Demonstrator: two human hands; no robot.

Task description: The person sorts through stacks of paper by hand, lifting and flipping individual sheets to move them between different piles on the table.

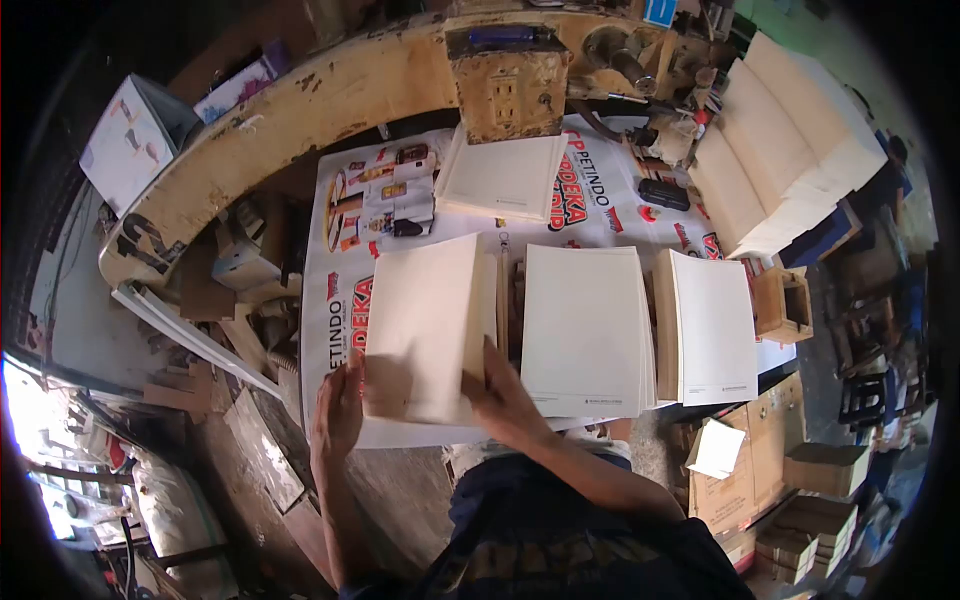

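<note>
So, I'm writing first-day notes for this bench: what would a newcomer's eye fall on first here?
Probably the large pale sheaf at the near left of the printed cover, between the left hand and the right hand. Next, perhaps the bold red lettering on that cover, beyond the middle paper pile, and the bulky cream stack at the upper right.

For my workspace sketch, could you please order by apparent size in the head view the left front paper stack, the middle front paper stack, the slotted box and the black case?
1. Left front paper stack and middle front paper stack: too alike to rank
2. Slotted box
3. Black case
</note>
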